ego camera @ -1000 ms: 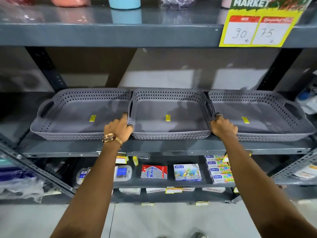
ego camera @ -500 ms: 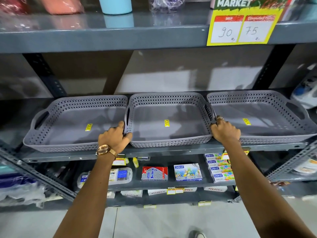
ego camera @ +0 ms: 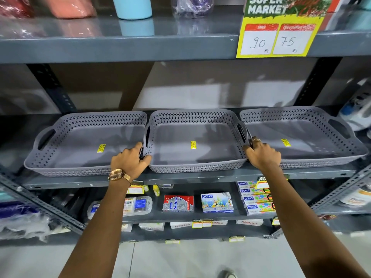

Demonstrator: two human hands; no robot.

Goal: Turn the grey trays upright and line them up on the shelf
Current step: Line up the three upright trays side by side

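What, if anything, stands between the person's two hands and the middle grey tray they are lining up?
Nothing visible. The left hand grips the middle tray at its left handle, beside the left tray. The right hand is on its right handle, beside the right tray. All three sit upright on the shelf.

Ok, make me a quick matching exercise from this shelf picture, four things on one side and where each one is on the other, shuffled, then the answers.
Things:
1. middle tray
2. left tray
3. price sign
4. watch

Places:
A. hanging on the edge of the shelf above
B. on the left wrist
C. gripped at both ends by the left hand and right hand
D. beside the left hand, at the outer end of the row

Pairs: 1-C, 2-D, 3-A, 4-B
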